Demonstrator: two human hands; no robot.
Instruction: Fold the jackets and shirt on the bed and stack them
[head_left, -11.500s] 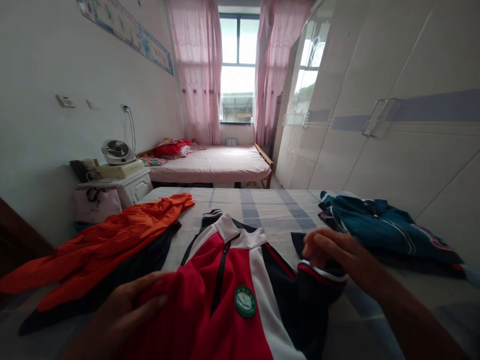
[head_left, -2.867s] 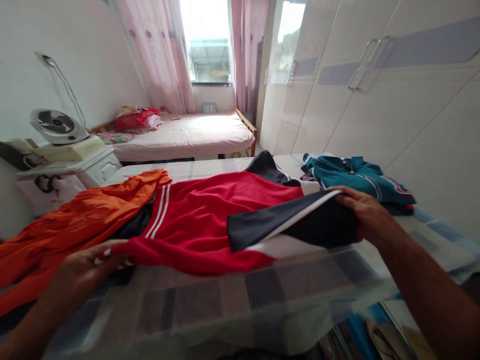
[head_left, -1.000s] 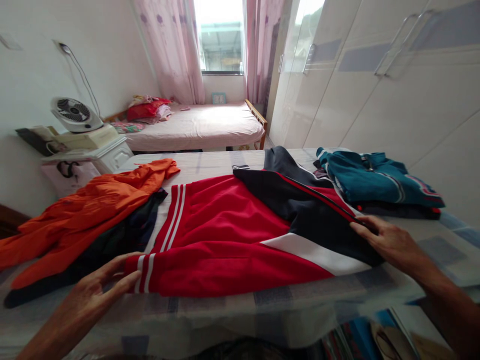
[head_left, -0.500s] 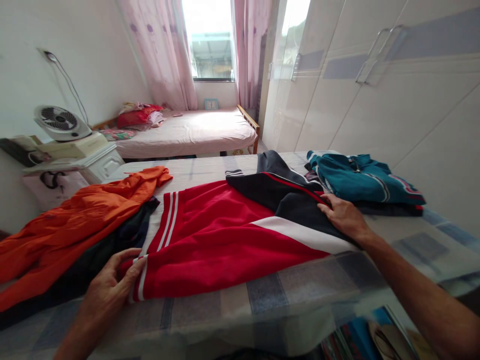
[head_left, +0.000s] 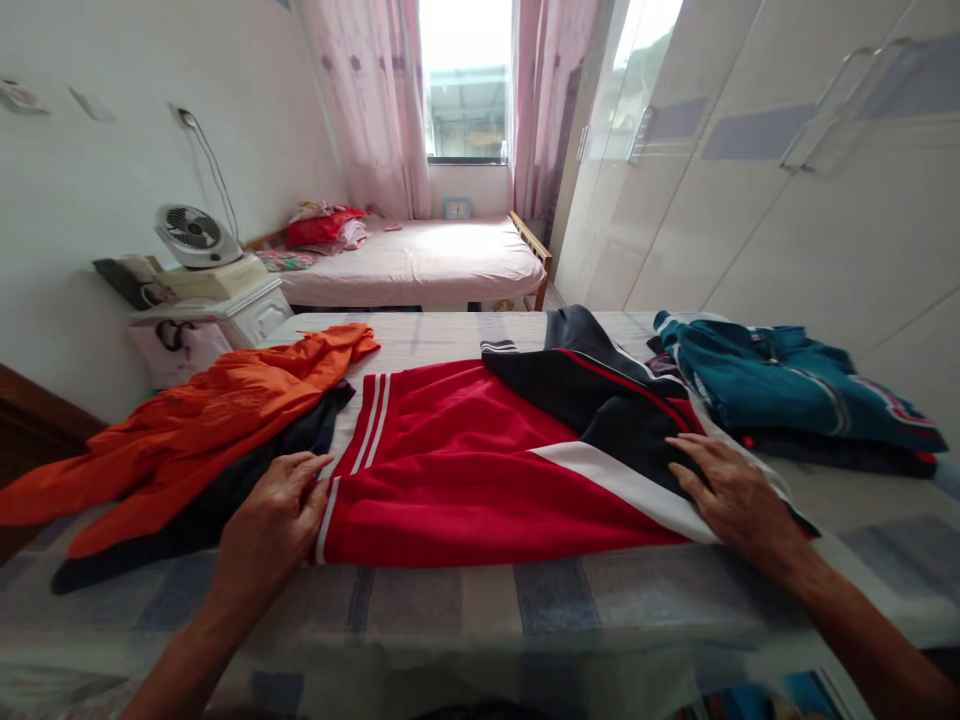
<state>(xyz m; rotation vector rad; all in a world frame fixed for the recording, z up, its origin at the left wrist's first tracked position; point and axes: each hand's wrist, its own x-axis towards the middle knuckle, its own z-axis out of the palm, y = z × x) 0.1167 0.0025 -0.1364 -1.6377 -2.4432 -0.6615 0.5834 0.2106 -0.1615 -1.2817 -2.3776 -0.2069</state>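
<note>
A red, navy and white sports jacket (head_left: 480,470) lies flat across the middle of the frame on a checked bed (head_left: 465,610). The left hand (head_left: 270,525) rests with fingers spread at its striped hem, holding nothing. The right hand (head_left: 731,495) presses flat and open on its navy and white end. An orange garment (head_left: 202,420) lies at the left, a folded teal jacket (head_left: 795,385) at the right.

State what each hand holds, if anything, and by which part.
Nothing is gripped. The left hand lies at the striped hem of the red jacket; the right hand rests on its navy end.
</note>
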